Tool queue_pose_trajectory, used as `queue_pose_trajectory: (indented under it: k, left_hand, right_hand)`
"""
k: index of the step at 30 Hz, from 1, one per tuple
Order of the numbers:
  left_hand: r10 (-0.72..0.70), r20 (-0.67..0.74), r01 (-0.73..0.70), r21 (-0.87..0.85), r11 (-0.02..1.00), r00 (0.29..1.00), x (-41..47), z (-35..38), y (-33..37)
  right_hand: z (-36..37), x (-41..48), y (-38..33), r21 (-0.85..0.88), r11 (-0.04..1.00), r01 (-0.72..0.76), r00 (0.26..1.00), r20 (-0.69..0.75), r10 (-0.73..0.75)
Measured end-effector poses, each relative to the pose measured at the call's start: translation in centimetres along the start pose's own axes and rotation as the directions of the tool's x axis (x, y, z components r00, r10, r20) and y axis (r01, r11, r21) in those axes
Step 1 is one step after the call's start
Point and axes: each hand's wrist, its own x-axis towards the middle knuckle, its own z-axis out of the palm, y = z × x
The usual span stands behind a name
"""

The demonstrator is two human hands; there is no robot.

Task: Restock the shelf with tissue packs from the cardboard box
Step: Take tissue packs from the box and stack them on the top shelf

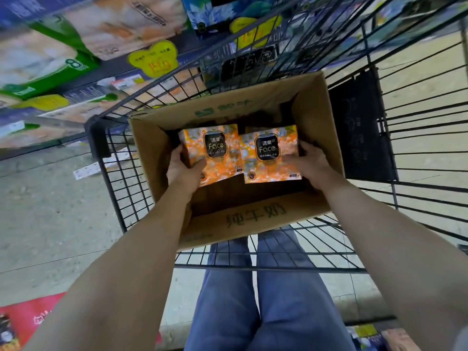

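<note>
An open cardboard box [253, 216] sits inside a black wire shopping cart [116, 188]. Two orange tissue packs with a dark "Face" label are held side by side inside the box. My left hand [183, 168] grips the left tissue pack [215, 158] by its left edge, thumb on its front face. My right hand [312, 164] grips the right tissue pack [271, 158] by its right edge. The shelf [83, 59] of tissue products stands at the upper left, blurred.
Yellow price tags [154, 59] hang along the shelf edge. Blue tissue packs [228, 13] sit on the shelf beyond the cart's far end. A loose label [88, 171] lies on the concrete floor at left. My legs in blue jeans show under the cart.
</note>
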Motion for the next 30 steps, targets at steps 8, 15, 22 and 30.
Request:
queue_pose_trajectory:
  k: [8, 15, 22, 30]
  left_hand:
    - [0.060, 0.035, -0.058, -0.053, 0.997, 0.998, -2.6, -3.0, -0.3]
    - [0.171, 0.137, -0.139, -0.212, 0.967, 0.976, -6.5, -8.7, -0.1]
    - [0.307, 0.080, -0.263, -0.345, 0.901, 0.948, -10.2, -15.4, 1.3]
    - [0.426, -0.084, -0.412, -0.476, 0.777, 0.901, -18.1, -23.2, -0.1]
  right_hand:
    - [-1.5, -4.1, -1.0, 0.093, 0.995, 0.038, 0.999, -0.018, -0.037]
    - [-2.5, -10.8, -2.8, 0.134, 0.979, 0.152, 0.982, -0.137, -0.133]
    - [-3.0, -17.5, -5.1, 0.153, 0.936, 0.316, 0.945, -0.141, -0.295]
    - [-2.3, -25.4, -8.8, 0.165, 0.824, 0.543, 0.840, -0.117, -0.530]
